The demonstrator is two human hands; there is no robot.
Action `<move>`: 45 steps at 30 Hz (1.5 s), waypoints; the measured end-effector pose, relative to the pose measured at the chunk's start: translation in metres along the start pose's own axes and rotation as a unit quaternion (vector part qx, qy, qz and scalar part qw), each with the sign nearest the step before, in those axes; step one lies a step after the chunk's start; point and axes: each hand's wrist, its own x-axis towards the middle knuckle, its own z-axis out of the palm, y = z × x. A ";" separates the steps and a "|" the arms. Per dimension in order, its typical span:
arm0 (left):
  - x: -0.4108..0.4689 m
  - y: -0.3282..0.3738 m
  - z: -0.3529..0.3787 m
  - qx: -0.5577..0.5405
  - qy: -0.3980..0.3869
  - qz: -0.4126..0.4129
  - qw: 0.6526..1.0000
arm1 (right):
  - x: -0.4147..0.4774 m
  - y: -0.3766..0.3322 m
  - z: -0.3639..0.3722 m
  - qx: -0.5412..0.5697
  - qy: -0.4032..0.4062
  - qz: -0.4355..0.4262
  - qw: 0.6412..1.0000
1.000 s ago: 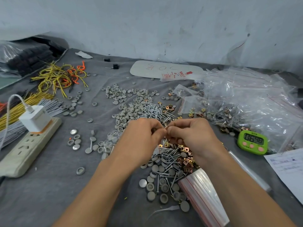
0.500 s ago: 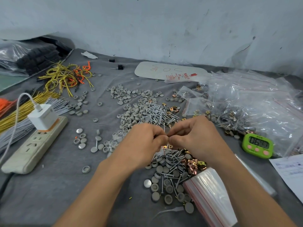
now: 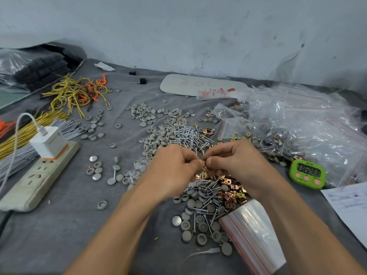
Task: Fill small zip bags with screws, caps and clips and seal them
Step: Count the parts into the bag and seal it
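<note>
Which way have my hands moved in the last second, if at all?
No: left hand and right hand still pinch the small zip bag in front of the screw pile, left of the green timer.

Small hardware-packing workshop, one bench pushed against a scuffed wall point(image 3: 198, 26).
The cloth-covered table point(image 3: 59, 235) is strewn with loose screws point(image 3: 186, 133), grey caps point(image 3: 151, 116) and brass clips point(image 3: 232, 193), beside heaped zip bags point(image 3: 307, 124), wire bundles point(image 3: 75, 92), a power strip point(image 3: 37, 179) and a green timer point(image 3: 307, 174).

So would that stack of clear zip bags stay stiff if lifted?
Probably not: the stack of zip bags looks thin and glossy, so it would likely flop and slide apart. Empty film, so probably light too.
</note>
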 end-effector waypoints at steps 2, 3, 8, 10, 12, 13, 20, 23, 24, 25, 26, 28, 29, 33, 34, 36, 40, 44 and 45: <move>-0.001 -0.004 0.002 0.014 0.015 -0.008 1.000 | -0.002 -0.002 0.000 -0.063 -0.028 -0.021 0.997; -0.001 -0.005 0.003 0.014 0.024 -0.007 1.000 | -0.002 -0.002 0.001 -0.089 -0.030 -0.030 0.995; -0.001 -0.006 0.001 -0.079 0.054 0.005 0.995 | -0.001 -0.002 0.008 -0.073 0.037 -0.050 0.995; -0.001 -0.004 -0.001 -0.124 0.056 -0.003 0.991 | -0.001 -0.002 0.008 -0.008 0.052 -0.052 0.997; -0.001 -0.003 -0.002 -0.136 0.067 -0.007 0.988 | -0.002 -0.003 0.008 0.010 0.044 -0.043 0.998; -0.001 -0.003 -0.003 -0.135 0.075 -0.008 0.988 | -0.002 -0.003 0.008 0.006 0.033 -0.037 0.999; -0.008 0.006 0.000 -0.052 0.134 0.000 0.990 | -0.005 -0.002 0.008 -0.015 -0.027 -0.004 1.000; -0.010 0.007 -0.002 -0.062 0.136 0.000 0.989 | -0.005 -0.001 0.008 0.026 -0.028 0.009 0.999; -0.011 0.007 -0.003 -0.062 0.131 0.005 0.989 | -0.005 -0.002 0.008 0.036 -0.029 0.011 0.999; -0.011 0.007 -0.004 -0.061 0.127 0.010 0.990 | -0.005 -0.002 0.009 0.032 -0.031 0.011 0.999; -0.012 0.008 -0.004 -0.060 0.124 0.015 0.990 | -0.006 -0.003 0.010 0.018 -0.032 0.010 0.999; -0.012 0.008 -0.003 -0.054 0.125 0.021 0.990 | -0.006 -0.005 0.011 0.007 -0.031 0.010 0.999; -0.012 0.008 -0.003 -0.052 0.124 0.022 0.991 | -0.006 -0.006 0.011 0.020 -0.028 0.017 0.999; -0.011 0.010 -0.001 -0.060 0.078 0.039 0.994 | -0.002 -0.008 0.013 0.115 0.004 0.071 0.991; -0.011 0.010 -0.002 -0.069 0.074 0.047 0.994 | -0.002 -0.009 0.014 0.139 0.005 0.083 0.987; -0.011 0.009 -0.004 -0.102 0.071 0.061 0.990 | -0.003 -0.010 0.014 0.178 -0.007 0.093 0.980; -0.012 0.007 -0.006 -0.150 0.076 0.083 0.982 | -0.006 -0.010 0.009 0.191 -0.037 0.070 0.978; -0.013 0.011 0.000 -0.136 0.155 0.078 0.975 | -0.007 -0.012 0.011 0.215 -0.043 0.052 0.974; -0.014 0.013 0.002 -0.127 0.172 0.074 0.974 | -0.006 -0.012 0.012 0.221 -0.042 0.049 0.973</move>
